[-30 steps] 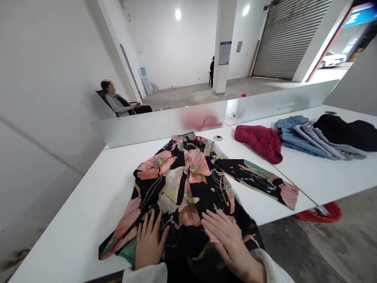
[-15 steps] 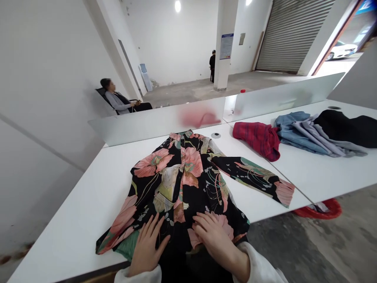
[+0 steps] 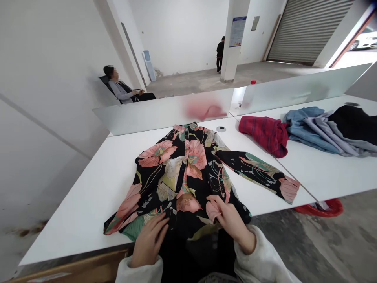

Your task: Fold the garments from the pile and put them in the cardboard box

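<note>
The person's right hand [image 3: 231, 220] pinches the floral shirt [image 3: 191, 173] near its hem; the left hand [image 3: 150, 236] rests there too, fingers bent (whether its grip has cloth, one cannot tell). The shirt lies front up, collar toward the counter's [image 3: 79, 196] far edge, hem at the near edge. It looks mostly spread: one sleeve [image 3: 259, 171] slants toward the near edge, the other cannot be made out, and the hem seems not yet flat. A plaid garment [image 3: 263, 133] and heaped clothes [image 3: 315, 129] lie toward the right end.
</note>
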Tool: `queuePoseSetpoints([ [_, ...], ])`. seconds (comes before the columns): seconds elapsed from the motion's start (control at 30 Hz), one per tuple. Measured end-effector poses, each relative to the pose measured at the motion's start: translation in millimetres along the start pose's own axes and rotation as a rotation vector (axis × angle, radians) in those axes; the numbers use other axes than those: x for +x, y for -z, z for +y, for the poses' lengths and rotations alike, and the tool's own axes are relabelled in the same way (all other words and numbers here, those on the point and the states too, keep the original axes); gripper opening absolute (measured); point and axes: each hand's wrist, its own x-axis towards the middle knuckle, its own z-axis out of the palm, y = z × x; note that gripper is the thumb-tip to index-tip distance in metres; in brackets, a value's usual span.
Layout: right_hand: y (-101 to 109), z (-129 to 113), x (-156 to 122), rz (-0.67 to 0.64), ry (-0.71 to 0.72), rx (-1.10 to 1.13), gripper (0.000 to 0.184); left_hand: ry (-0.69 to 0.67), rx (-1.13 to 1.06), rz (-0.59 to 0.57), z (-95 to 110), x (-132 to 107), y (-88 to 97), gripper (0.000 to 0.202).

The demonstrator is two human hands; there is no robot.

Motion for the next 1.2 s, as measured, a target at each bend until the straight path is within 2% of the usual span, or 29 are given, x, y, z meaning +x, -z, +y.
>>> queuePoseSetpoints([
  [0.07, 4.2, 6.7, -3.8, -0.056, 0.059, -0.095, 0.065, 0.141, 0.060, 0.079, -11.0, 2.7, 2.8, 0.032],
  [0.13, 3.4, 10.3, -4.9, -0.039, 0.156, -0.229, 0.063, 0.275, 0.137, 0.140, -23.0, 7.6, 1.6, 0.037],
  [0.2, 0.4, 8.7, -2.8, 0.057, 0.261, -0.344, 0.054, 0.393, 0.204, 0.141, -32.1, 14.5, -2.9, 0.042],
  [0.27, -2.6, 2.2, 1.7, 0.114, 0.376, -0.397, 0.054, 0.481, 0.256, 0.114, -36.3, 22.4, -7.5, 0.044],
  [0.37, -7.3, -9.8, 10.9, 0.036, 0.526, -0.411, 0.055, 0.565, 0.229, 0.107, -34.9, 32.9, -7.4, 0.049],
  [0.47, -14.3, -13.1, 19.3, -0.068, 0.556, -0.396, 0.041, 0.742, 0.045, -0.002, -28.2, 37.1, 4.3, 0.056],
  [0.53, -18.0, -9.3, 22.5, -0.079, 0.495, -0.386, 0.035, 0.830, -0.109, -0.125, -21.1, 35.5, 15.6, 0.048],
  [0.63, -18.2, -2.3, 23.1, -0.076, 0.376, -0.367, 0.033, 0.745, -0.324, -0.218, -6.4, 30.5, 29.5, 0.039],
  [0.7, -16.0, -2.3, 21.8, -0.104, 0.351, -0.373, 0.043, 0.656, -0.388, -0.247, 4.0, 29.0, 33.1, 0.037],
  [0.8, -16.2, -10.1, 20.0, -0.139, 0.410, -0.406, 0.052, 0.597, -0.326, -0.334, 16.6, 31.8, 28.7, 0.032],
  [0.87, -21.3, -16.7, 20.0, -0.120, 0.484, -0.405, 0.044, 0.542, -0.286, -0.345, 22.6, 36.1, 21.4, 0.029],
  [0.93, -28.9, -21.2, 20.9, -0.112, 0.569, -0.384, 0.034, 0.487, -0.304, -0.289, 27.7, 41.1, 13.7, 0.030],
  [1.0, -35.7, -22.8, 22.0, -0.139, 0.601, -0.368, 0.028, 0.519, -0.324, -0.256, 32.0, 45.9, 8.0, 0.035],
  [1.07, -38.4, -22.9, 22.6, -0.171, 0.575, -0.366, 0.027, 0.612, -0.319, -0.312, 35.0, 49.4, 5.2, 0.041],
  [1.13, -36.6, -22.8, 22.2, -0.182, 0.541, -0.366, 0.029, 0.669, -0.312, -0.379, 35.8, 50.6, 4.6, 0.036],
  [1.2, -32.1, -22.9, 20.9, -0.186, 0.531, -0.352, 0.031, 0.637, -0.327, -0.336, 34.3, 49.8, 4.8, 0.031],
])
